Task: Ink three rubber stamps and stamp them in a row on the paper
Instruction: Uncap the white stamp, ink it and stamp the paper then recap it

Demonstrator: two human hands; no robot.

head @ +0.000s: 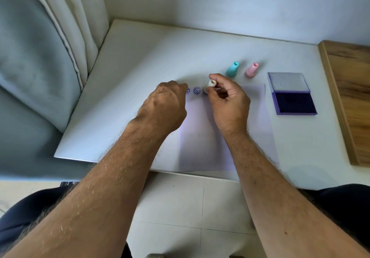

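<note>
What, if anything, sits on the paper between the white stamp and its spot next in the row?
Nothing visible. The right hand holds the white stamp on the paper, right beside the second print. The left hand lies on the row's far side.

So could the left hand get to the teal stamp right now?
Probably not directly: the right hand, holding the white stamp, sits between the left hand and the teal stamp.
</note>
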